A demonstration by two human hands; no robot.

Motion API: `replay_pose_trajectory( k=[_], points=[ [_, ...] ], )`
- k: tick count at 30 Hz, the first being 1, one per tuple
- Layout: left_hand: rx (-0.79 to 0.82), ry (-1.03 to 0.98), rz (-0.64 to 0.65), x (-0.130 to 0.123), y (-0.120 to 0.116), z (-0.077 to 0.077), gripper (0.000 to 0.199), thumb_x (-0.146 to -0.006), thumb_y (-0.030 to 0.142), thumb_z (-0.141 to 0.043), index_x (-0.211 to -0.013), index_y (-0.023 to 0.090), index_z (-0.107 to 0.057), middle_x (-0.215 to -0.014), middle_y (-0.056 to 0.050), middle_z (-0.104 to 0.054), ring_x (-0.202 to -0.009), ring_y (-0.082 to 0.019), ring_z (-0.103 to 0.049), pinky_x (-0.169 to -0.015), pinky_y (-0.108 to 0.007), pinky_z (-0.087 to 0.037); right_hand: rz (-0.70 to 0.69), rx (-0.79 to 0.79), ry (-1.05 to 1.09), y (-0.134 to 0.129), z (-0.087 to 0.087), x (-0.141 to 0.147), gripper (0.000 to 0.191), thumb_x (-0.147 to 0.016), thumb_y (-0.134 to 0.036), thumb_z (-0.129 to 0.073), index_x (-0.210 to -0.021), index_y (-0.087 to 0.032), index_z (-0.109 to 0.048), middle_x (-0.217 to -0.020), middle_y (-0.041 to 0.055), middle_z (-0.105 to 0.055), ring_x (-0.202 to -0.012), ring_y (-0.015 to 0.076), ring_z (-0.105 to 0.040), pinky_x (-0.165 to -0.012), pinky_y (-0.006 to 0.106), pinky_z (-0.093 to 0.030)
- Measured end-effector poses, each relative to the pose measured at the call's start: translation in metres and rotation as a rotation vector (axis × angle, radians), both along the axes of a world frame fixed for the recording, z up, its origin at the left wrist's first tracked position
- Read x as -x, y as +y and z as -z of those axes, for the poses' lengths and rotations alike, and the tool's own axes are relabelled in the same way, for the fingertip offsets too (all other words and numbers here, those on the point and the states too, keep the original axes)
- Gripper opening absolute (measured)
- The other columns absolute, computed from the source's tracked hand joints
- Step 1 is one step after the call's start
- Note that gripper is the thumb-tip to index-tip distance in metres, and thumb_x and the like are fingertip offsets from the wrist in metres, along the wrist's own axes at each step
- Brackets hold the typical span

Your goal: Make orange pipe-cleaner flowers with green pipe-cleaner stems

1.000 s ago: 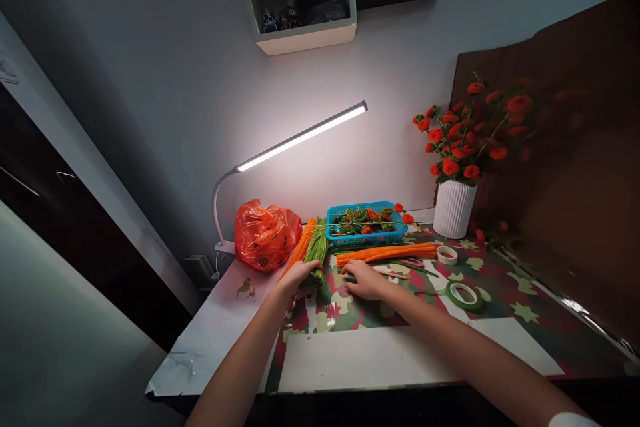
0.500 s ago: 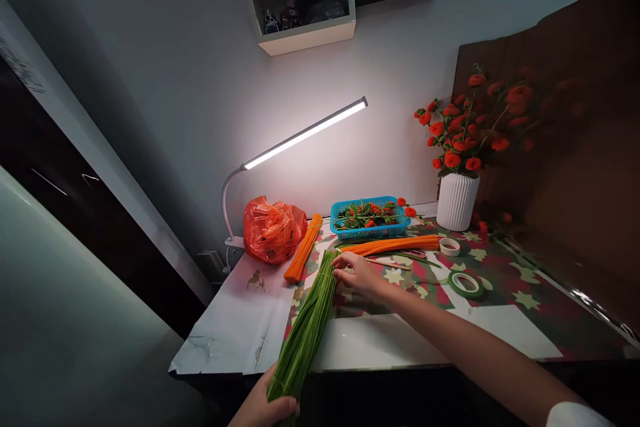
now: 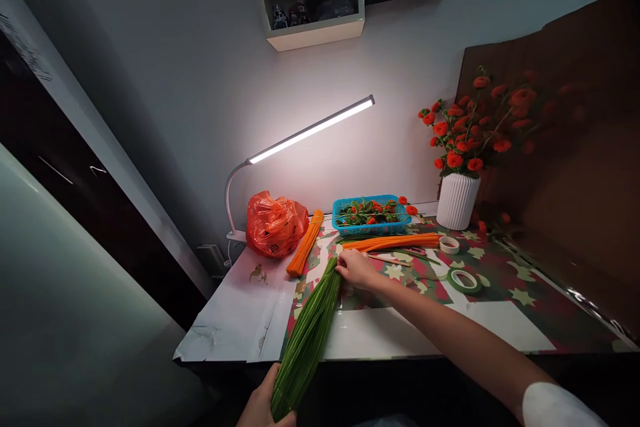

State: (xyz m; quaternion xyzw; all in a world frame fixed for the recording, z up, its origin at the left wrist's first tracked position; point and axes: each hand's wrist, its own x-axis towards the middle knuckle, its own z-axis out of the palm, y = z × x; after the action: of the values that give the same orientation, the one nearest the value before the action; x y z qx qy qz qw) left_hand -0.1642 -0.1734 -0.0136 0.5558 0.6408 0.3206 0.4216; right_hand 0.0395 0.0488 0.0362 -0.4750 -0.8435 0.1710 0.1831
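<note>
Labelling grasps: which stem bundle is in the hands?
The green bundle: left hand at its near end, right hand at its far end. The left orange bundle and right orange bundle lie on the table.

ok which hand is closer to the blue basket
Right. The right hand is in front of the basket, at the far end of the green bundle; the left hand is farther off, at the bundle's near end.

Got a lit white lamp [image 3: 311, 130] by the wall, plus a boxy shelf [image 3: 315, 32] holding little figurines [image 3: 287, 16].
</note>
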Motion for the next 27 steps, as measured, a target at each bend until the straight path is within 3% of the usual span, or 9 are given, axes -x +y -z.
replay_pose_trajectory(
  k=[3, 8, 18, 23, 27],
  points=[
    [0.014, 0.028, -0.029, 0.003, -0.001, 0.002, 0.056, -0.061, 0.021, -0.062, -0.117, 0.019, -0.06, -0.103, -0.009, -0.069, -0.103, -0.031, -0.06, -0.085, -0.034, -0.05, 0.035, -0.117, -0.033, 0.006, 0.003, -0.002, 0.009, -0.086, -0.024, -0.055, -0.086, -0.017, -0.061, -0.095, 0.0068, -0.064, -0.094, 0.0217, -0.053, -0.076, 0.031, -0.029],
    [0.118, 0.058, -0.094, 0.01, -0.003, 0.004, 0.07, -0.063, 0.029, -0.064, -0.13, 0.016, -0.05, -0.128, -0.014, -0.057, -0.118, -0.035, -0.051, -0.089, -0.034, -0.048, 0.163, -0.265, -0.116, 0.017, 0.012, 0.0, 0.013, -0.09, -0.024, -0.049, -0.093, -0.018, -0.06, -0.098, 0.008, -0.063, -0.095, 0.0222, -0.052, -0.077, 0.032, -0.03],
    [0.073, -0.025, 0.031, 0.0, -0.007, -0.015, 0.055, -0.067, 0.025, -0.057, -0.121, 0.014, -0.054, -0.111, -0.011, -0.065, -0.103, -0.028, -0.059, -0.088, -0.031, -0.048, 0.279, -0.236, -0.135, 0.045, 0.012, -0.002, 0.018, -0.093, -0.021, -0.042, -0.096, -0.016, -0.059, -0.102, 0.0113, -0.061, -0.099, 0.0234, -0.051, -0.079, 0.034, -0.029],
    [0.033, -0.06, -0.047, 0.003, -0.012, -0.02, 0.058, -0.063, 0.031, -0.063, -0.118, 0.014, -0.056, -0.113, -0.012, -0.064, -0.111, -0.031, -0.056, -0.093, -0.032, -0.046, 0.376, -0.183, -0.087, 0.065, 0.006, -0.021, 0.018, -0.093, -0.018, -0.042, -0.094, -0.014, -0.06, -0.103, 0.0122, -0.06, -0.098, 0.0234, -0.052, -0.078, 0.034, -0.031],
    [0.024, -0.035, -0.166, 0.009, -0.012, -0.019, 0.062, -0.061, 0.035, -0.066, -0.119, 0.016, -0.057, -0.12, -0.012, -0.062, -0.121, -0.034, -0.05, -0.096, -0.035, -0.045, 0.332, -0.145, -0.036, 0.075, 0.0, -0.052, 0.016, -0.09, -0.023, -0.049, -0.081, -0.017, -0.061, -0.096, 0.0067, -0.063, -0.088, 0.0183, -0.055, -0.072, 0.028, -0.032]
  ],
)
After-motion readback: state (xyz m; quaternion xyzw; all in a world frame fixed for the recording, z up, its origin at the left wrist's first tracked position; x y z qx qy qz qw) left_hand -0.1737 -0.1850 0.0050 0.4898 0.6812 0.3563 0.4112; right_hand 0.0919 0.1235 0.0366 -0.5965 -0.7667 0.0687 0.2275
